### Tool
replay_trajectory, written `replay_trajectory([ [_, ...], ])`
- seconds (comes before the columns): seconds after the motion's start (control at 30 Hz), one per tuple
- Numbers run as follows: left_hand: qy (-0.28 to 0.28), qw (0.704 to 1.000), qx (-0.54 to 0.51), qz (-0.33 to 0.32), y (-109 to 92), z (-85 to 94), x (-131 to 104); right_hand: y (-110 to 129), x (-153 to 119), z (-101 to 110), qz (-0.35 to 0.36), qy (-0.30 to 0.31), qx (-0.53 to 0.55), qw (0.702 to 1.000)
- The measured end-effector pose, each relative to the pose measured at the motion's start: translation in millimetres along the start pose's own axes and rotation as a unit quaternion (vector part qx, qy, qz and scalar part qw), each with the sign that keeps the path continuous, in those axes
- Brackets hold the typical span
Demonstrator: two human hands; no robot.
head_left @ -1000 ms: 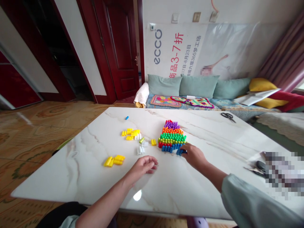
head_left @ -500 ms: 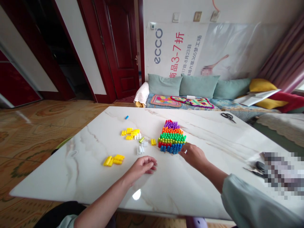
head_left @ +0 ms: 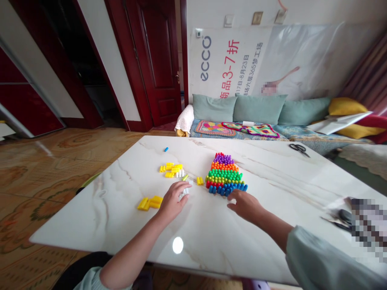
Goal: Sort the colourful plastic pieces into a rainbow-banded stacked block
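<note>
Rows of coloured beads (head_left: 225, 176) lie side by side on the marble table (head_left: 121, 225), red and purple at the far end and blue nearest me. My right hand (head_left: 243, 204) is at the near edge of the blue row, thumb and fingers apart, with nothing visible between them. My left hand (head_left: 174, 199) reaches over the white pieces (head_left: 185, 191), thumb and fingers apart around them. Beyond it lie a yellow-green piece (head_left: 185, 177) and more white pieces (head_left: 180, 173). Yellow pieces lie in groups, one (head_left: 149, 202) left of my left hand and a small one (head_left: 200, 181) beside the rows.
A blue piece (head_left: 166, 149) lies near the far left table edge. Black scissors (head_left: 299, 150) are at the far right, and another dark-handled tool (head_left: 343, 219) lies at the right beside a blurred patch. A sofa (head_left: 263, 131) stands behind the table.
My left hand has moved forward to the white pieces. My right hand has drawn slightly back from the blue row's right end, where more blue beads now show. The view has shifted slightly.
</note>
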State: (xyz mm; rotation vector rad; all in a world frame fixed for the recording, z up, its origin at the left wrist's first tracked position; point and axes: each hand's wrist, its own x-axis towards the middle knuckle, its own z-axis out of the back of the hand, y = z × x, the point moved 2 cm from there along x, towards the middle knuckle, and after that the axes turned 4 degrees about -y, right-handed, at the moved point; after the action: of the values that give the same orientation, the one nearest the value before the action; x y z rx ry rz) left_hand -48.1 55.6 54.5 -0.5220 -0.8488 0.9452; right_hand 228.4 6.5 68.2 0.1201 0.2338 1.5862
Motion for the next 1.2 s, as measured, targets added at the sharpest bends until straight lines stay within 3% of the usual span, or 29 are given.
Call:
replay_trajectory([
  [0.2, 0.110, 0.991, 0.078, -0.015, 15, -15.8, 2, 8, -2, -1, 0.010, 0.007, 0.015, 1.000],
  [0.37, 0.110, 0.990, 0.071, -0.054, 13, -23.5, -2, 13, -3, 1, 0.016, 0.014, 0.009, 1.000],
  [0.5, 0.078, 0.988, 0.106, -0.076, 12, 0.1, 4, 15, -4, 2, 0.014, 0.024, 0.006, 1.000],
  [0.6, -0.022, 0.972, 0.236, 0.014, 23, 32.6, 4, 16, -4, 3, 0.018, 0.028, 0.008, 0.999],
  [0.67, -0.081, 0.926, 0.344, 0.133, 35, 50.1, -2, 17, -4, 4, 0.018, 0.030, 0.009, 0.999],
  [0.73, -0.090, 0.882, 0.398, 0.237, 44, 55.5, -11, 18, -5, 5, 0.017, 0.033, 0.010, 0.999],
  [0.77, -0.079, 0.873, 0.401, 0.266, 46, 52.9, -15, 19, -5, 5, 0.016, 0.035, 0.011, 0.999],
  [0.9, -0.069, 0.913, 0.315, 0.251, 41, 23.8, -24, 19, -5, 3, 0.018, 0.039, 0.011, 0.999],
  [1.03, -0.119, 0.974, 0.055, 0.186, 32, 4.0, -25, 18, -6, 1, 0.028, 0.038, 0.010, 0.999],
  [1.13, -0.155, 0.976, -0.065, 0.137, 38, 12.9, -10, 19, -7, 3, 0.020, 0.051, 0.006, 0.998],
  [1.2, -0.192, 0.973, -0.015, 0.125, 48, 28.2, 10, 21, -9, 7, 0.016, 0.063, 0.000, 0.998],
])
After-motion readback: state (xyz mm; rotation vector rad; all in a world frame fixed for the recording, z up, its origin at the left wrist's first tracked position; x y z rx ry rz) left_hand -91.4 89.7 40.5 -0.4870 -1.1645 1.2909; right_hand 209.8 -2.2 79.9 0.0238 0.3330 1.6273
